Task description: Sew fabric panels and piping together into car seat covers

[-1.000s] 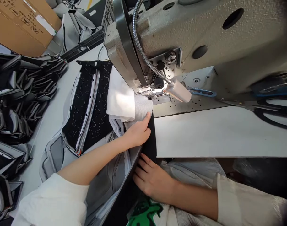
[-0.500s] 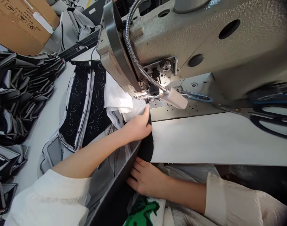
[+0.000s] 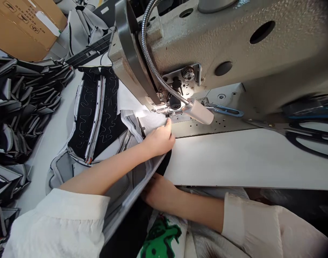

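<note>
"Where the light-grey mesh fabric lay at the sewing machine, how was the left hand set?"
"Its index finger extended onto the fabric; a pinch could not be confirmed."
"And the right hand?"
"Against the black fabric, with fingertips obscured; its grip could not be determined."

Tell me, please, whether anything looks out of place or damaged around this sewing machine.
Nothing appears spilled or damaged. Perhaps slightly out of place are the blue snips, lying loose on the machine bed, partly behind the lamp: a cutting tool fairly near the left hand, which rests on the light mesh fabric.
</note>
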{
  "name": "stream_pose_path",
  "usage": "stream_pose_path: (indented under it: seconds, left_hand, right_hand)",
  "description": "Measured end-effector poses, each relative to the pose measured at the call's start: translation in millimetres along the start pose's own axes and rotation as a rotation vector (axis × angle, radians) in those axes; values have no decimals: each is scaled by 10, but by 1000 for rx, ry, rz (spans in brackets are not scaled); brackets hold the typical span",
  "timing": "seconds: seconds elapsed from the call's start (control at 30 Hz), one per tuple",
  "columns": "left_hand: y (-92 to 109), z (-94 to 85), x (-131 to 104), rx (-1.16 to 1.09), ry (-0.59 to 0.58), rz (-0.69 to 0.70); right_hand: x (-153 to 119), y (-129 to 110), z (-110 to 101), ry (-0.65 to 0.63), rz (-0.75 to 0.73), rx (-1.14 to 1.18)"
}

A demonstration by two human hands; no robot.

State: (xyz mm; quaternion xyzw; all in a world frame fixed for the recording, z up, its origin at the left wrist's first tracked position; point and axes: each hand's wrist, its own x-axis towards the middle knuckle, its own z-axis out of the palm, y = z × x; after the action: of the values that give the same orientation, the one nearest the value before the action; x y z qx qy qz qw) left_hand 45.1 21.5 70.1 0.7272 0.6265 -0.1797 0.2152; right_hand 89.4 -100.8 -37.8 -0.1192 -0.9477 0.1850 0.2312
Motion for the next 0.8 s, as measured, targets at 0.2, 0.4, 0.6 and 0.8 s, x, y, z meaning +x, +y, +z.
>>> stream_pose_path:
  seconds: [0.2,0.4,0.6,0.8]
  left_hand:
    - [-36,299,-371,223,-48,-25]
    - [-111,366,-285,290,-3,-8]
    - [-93,242,-149,293,31,-5]
    - [-106,93,-13,271,88,-59]
  right_hand:
    - [78,-66,40,1,-190,-33]
    - [33,-235,-117,196,-239,70]
    - [59,-122,-55,72,-89,55]
    - [136,48,-120,-35,-34,83]
